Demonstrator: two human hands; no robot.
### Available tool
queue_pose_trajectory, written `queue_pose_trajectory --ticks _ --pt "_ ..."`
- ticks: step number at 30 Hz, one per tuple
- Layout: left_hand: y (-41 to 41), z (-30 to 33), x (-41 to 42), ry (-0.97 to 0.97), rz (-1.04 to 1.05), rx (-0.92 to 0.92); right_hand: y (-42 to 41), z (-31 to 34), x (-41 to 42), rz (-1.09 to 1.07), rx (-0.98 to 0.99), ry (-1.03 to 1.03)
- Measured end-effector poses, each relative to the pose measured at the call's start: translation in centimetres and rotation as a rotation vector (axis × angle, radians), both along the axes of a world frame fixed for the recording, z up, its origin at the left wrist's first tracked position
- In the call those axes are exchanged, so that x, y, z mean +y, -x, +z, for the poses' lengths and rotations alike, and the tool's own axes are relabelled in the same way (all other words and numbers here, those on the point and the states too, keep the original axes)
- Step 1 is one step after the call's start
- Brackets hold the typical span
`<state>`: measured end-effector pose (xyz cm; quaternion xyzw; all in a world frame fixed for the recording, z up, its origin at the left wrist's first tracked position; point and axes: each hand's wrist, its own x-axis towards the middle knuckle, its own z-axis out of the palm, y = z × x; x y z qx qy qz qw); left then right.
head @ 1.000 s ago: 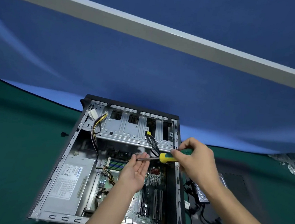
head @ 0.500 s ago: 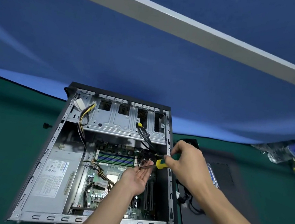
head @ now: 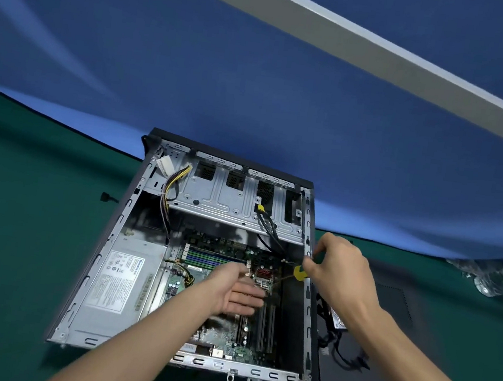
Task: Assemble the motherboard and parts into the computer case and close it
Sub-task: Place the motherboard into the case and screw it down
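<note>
Motherboard [head: 226, 285] seated in open case [head: 101, 267] on green table [head: 18, 225]; right hand [head: 341, 274] grips yellow-handled screwdriver [head: 298, 272], left hand [head: 237, 293] flat and empty above board (screw fastening step, judged), next: tip onto screw, which I cannot see.

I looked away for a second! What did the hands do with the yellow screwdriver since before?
The right hand tipped the screwdriver from lying nearly level to pointing down into the computer case, towards the motherboard. The left hand, which was cupped up touching the shaft, let go and now hovers flat and open over the board. The camera view shifted too. The case, power supply and cables seem unmoved.
</note>
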<state>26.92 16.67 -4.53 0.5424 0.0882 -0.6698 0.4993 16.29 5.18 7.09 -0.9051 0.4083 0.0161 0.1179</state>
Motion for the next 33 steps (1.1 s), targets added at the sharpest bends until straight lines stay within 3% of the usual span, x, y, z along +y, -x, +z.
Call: queue_pose_trajectory --ticks 6,11,16,20,33 --pt "-0.3 -2.4 0.6 -0.136 -0.004 -0.442 -1.0 -1.8 -0.4 0.041 0.089 0.029" --pt "-0.4 -3.1 0.4 -0.157 -0.163 -0.781 -1.4 -2.9 -0.6 0.083 0.116 0.06" --pt "-0.3 -3.2 0.3 -0.198 -0.248 -0.84 -1.9 -3.5 -0.6 0.101 0.135 0.094" --pt "-0.3 -2.8 0.3 -0.2 -0.284 -0.787 -2.1 -3.9 -0.7 0.095 0.145 0.105" --pt "-0.3 -2.8 0.5 -0.172 -0.279 -0.792 -2.7 -4.6 -0.8 0.059 0.154 0.098"
